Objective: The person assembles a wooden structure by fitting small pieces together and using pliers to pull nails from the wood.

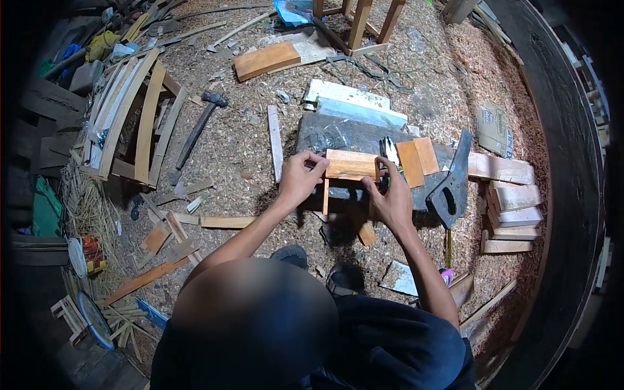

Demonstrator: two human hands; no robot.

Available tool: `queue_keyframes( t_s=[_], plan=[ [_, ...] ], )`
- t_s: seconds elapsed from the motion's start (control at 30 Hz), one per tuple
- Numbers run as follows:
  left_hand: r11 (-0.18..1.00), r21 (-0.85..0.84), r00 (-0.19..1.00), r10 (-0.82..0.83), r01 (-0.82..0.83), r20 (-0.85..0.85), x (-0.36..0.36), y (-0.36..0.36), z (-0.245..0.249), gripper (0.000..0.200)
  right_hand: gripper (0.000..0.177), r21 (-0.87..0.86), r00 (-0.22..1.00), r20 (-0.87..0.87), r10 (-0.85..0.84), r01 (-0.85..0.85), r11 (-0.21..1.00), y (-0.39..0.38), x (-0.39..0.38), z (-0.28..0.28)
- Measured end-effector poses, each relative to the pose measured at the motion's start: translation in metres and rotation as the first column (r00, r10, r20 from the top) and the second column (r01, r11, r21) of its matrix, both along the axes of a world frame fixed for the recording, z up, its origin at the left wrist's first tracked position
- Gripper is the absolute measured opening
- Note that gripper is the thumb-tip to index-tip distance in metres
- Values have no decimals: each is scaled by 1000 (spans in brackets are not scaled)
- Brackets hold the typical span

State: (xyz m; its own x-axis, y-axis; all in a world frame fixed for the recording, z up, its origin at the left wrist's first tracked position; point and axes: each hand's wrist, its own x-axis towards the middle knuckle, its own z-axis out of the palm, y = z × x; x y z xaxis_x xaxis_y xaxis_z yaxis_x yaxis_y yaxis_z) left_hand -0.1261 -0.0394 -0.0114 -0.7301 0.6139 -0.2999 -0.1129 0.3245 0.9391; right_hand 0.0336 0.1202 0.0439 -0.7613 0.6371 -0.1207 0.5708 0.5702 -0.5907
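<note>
Between my two hands is a short wooden block, light brown with a grained front face [351, 165], above the near edge of a dark, worn work block [406, 193]. My left hand [303, 174] pinches its left end, where a thin wooden strip [325, 197] hangs down. On the right end, my right hand [392, 195] closes with thumb and fingers. Right of the block, two flat orange-brown wood pieces [410, 163] overlap on the work block. A handsaw with a black handle [446, 200] lies at the work block's right side.
A hammer [196, 130] lies on the shavings to the left. Farther left stands a slatted wooden frame [148, 120]. Stacked wood pieces [517, 211] sit at the right. A thick plank [266, 61] and wooden stool legs [361, 25] are at the back.
</note>
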Motion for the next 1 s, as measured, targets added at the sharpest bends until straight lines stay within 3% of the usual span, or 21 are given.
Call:
queue_keyframes(
  t_s=[0.07,0.33,0.9,0.97,1.0],
  plan=[
    [993,83,997,79,-79,11,2,1,-3,23,56,7,1000,-5,5,-5,1000,1,0,0],
    [997,47,998,68,-68,-5,2,2,-5,25,56,-9,997,-79,18,-19,1000,4,2,-7],
    [997,55,997,54,-52,-47,0,-1,-5,26,56,13,999,-35,10,-10,1000,5,2,-3],
    [998,-53,999,-18,17,-26,-2,-2,-2,26,56,-4,1000,-6,6,-6,1000,4,2,-2],
    [998,-53,999,-19,17,-27,-2,-2,0,26,54,70,999,-34,6,-4,998,4,2,-4]
  ],
)
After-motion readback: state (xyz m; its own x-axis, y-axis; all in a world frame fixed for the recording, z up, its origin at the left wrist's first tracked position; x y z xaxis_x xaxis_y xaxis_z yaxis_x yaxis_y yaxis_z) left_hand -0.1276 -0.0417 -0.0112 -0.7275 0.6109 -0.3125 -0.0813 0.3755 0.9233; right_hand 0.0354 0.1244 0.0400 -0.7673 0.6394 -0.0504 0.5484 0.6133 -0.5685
